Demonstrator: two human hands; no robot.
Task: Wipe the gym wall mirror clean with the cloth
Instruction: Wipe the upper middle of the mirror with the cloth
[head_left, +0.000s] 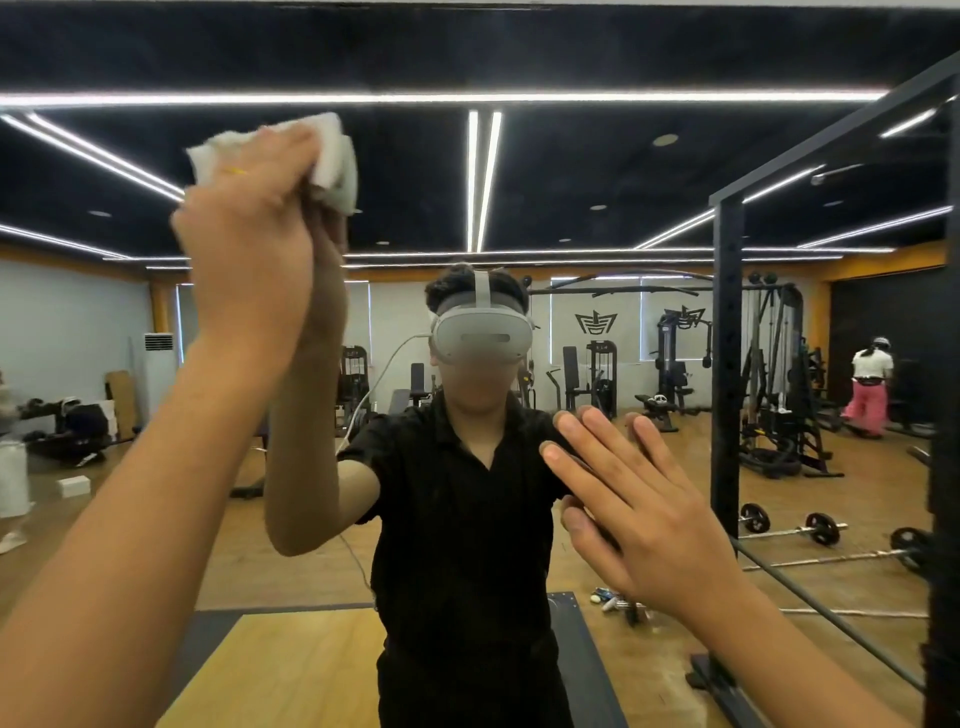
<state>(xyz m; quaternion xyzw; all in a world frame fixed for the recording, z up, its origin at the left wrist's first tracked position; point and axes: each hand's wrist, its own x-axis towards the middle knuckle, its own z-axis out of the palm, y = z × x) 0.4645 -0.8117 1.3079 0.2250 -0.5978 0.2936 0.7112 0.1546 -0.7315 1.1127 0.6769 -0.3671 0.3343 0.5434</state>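
Observation:
The wall mirror (597, 171) fills the view and reflects the gym and me in a black shirt. Raised high at the upper left, my left hand (249, 244) presses a bunched white cloth (332, 156) against the glass, with the fingers curled round it. My right hand (639, 504) lies flat on the mirror lower right of centre, its fingers straight and spread. Both hands meet their own reflections on the glass.
A black steel rack frame (940, 467) stands close on the right, next to the mirror. Reflected behind me are weight machines, barbells on the wooden floor, a floor mat and another person at the far right.

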